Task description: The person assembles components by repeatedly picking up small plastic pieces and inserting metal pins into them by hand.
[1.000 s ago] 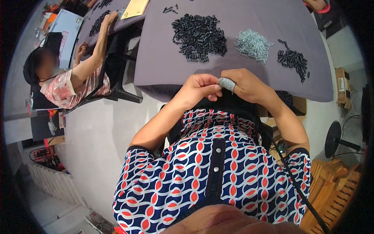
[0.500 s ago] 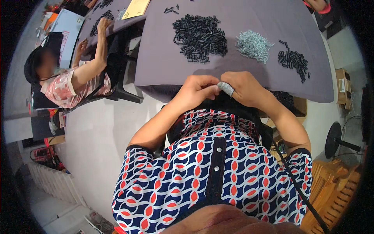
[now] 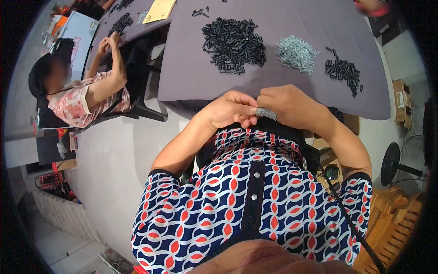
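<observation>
My left hand [image 3: 233, 109] and my right hand [image 3: 291, 107] meet just off the near edge of the grey-covered table [image 3: 182, 73], above my lap. Both are closed, with fingertips pressed together. Whatever they pinch is too small or hidden to name. A silvery grey wrap [image 3: 266, 113] covers my right thumb, its tip close to my left fingers. Beyond my hands lies a large pile of short black cylindrical pieces [image 3: 233, 45]. To its right is a heap of small clear or silvery pieces [image 3: 297, 54], then a smaller pile of black pieces [image 3: 343, 71].
A few loose black pieces [image 3: 200, 12] lie at the table's far left. Another person [image 3: 98, 89] sits at an adjoining table on the left, near a yellow sheet [image 3: 159, 10]. A dark round-based stand [image 3: 391, 163] and wooden chair [image 3: 392, 223] are on the right.
My left hand has turned and its fingers have shifted against the right thumb. My right hand and elbow moved slightly right. The other person's hands came together.
</observation>
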Available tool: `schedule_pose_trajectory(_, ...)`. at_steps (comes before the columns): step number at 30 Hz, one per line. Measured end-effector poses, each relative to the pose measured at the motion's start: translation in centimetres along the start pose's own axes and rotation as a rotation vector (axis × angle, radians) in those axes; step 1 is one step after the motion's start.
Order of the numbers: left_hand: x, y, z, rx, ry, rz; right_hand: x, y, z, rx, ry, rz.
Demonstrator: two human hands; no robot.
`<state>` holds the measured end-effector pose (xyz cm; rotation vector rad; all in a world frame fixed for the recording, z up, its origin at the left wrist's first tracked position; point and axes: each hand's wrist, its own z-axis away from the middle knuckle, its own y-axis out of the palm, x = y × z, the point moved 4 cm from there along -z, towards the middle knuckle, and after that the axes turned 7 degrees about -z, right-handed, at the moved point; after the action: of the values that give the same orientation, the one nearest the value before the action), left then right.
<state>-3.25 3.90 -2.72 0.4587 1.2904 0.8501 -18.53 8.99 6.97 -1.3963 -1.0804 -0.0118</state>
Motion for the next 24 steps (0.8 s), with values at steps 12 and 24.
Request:
schedule_pose_trajectory(12,-1.2,0.3,0.2,-0.425,0.214,-0.141,-2.8,0.0,0.9,-0.234,0.33,-0.249)
schedule_pose_trajectory(24,0.5,0.2,-0.6,-0.543,0.36,-0.358,-2.2,2.9,-0.2,-0.273,0.225,0.264)
